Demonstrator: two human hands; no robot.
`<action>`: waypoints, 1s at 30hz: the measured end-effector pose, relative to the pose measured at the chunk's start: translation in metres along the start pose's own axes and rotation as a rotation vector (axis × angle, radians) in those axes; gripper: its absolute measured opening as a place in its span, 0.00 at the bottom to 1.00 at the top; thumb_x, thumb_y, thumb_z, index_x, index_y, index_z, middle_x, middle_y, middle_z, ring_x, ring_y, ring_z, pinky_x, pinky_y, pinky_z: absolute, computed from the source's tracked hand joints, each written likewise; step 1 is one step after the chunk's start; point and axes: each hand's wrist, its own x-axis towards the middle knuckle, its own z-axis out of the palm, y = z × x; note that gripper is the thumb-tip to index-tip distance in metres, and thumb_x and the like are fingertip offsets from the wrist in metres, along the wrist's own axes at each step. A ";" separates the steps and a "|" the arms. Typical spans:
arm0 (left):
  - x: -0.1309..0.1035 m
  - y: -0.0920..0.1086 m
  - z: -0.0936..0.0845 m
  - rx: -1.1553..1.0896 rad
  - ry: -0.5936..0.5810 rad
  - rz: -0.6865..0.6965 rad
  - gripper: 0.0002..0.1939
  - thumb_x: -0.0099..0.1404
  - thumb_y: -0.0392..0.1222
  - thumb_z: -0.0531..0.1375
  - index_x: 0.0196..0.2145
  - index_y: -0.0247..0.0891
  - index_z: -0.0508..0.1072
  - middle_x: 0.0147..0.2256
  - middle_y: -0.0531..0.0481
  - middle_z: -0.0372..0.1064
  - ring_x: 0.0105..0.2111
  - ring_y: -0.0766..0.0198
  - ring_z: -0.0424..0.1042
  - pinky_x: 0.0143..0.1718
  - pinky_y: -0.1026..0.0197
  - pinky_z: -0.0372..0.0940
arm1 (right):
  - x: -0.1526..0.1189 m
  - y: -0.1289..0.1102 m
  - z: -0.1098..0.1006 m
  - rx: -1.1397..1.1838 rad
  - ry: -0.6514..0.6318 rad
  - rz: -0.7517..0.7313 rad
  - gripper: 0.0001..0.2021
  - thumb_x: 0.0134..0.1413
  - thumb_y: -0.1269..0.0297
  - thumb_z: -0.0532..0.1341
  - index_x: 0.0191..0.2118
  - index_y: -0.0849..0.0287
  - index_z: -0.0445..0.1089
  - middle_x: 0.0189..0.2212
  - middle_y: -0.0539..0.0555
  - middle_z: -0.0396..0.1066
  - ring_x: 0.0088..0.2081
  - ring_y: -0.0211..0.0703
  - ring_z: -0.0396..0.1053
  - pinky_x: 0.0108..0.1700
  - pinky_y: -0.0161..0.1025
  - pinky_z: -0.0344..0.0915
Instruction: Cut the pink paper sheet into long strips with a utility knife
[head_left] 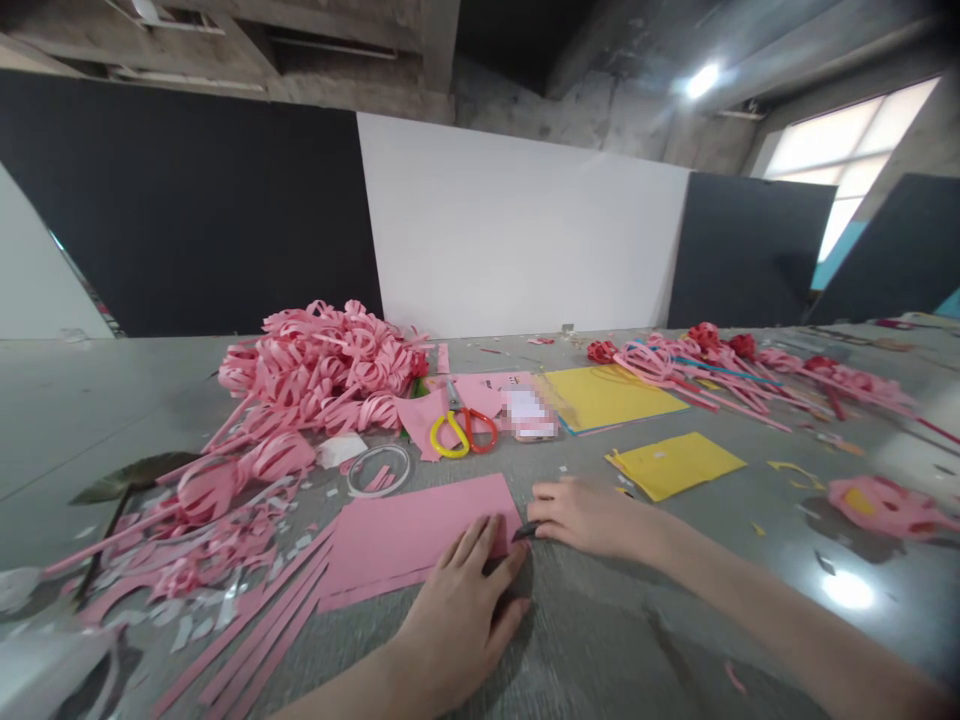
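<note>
A pink sheet of paper [405, 530] lies flat on the grey table, with a slit running along its near edge. Across its right part rests my left hand [457, 600], fingers stretched out and pressing on it. My right hand [577, 515] is closed on a small black craft knife [527, 531], whose tip is at the sheet's right edge; its blade is too small to make out. Several narrow pink paper strips [262, 640] fan out from the sheet's left side. Beyond the sheet are scissors [461, 430] with one yellow and one red handle loop.
A heap of looped pink paper [322, 360] stands back left, with scraps [225, 550] before it. A roll of clear tape [379, 470] and a phone [529, 412] lie behind the sheet. Yellow paper [675, 465] and paper flowers [705, 350] are on the right.
</note>
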 end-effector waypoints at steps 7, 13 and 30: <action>0.000 -0.001 0.001 0.011 0.005 0.008 0.23 0.64 0.50 0.47 0.56 0.45 0.52 0.59 0.42 0.41 0.57 0.51 0.41 0.53 0.46 0.47 | 0.002 0.000 0.001 -0.048 -0.006 -0.033 0.07 0.56 0.64 0.52 0.35 0.56 0.66 0.30 0.50 0.66 0.29 0.39 0.66 0.31 0.36 0.56; 0.000 -0.002 0.002 0.007 0.009 0.014 0.23 0.64 0.50 0.46 0.56 0.44 0.52 0.58 0.42 0.42 0.57 0.50 0.41 0.53 0.46 0.47 | 0.002 0.000 -0.002 -0.025 -0.040 -0.072 0.08 0.57 0.65 0.51 0.37 0.57 0.66 0.31 0.51 0.68 0.32 0.39 0.66 0.36 0.38 0.55; 0.001 -0.001 0.000 0.070 0.019 0.025 0.23 0.64 0.50 0.46 0.56 0.43 0.53 0.58 0.40 0.44 0.57 0.51 0.43 0.53 0.47 0.48 | 0.004 0.003 0.005 -0.157 -0.006 -0.144 0.07 0.57 0.65 0.50 0.35 0.57 0.64 0.31 0.49 0.68 0.30 0.37 0.64 0.35 0.37 0.53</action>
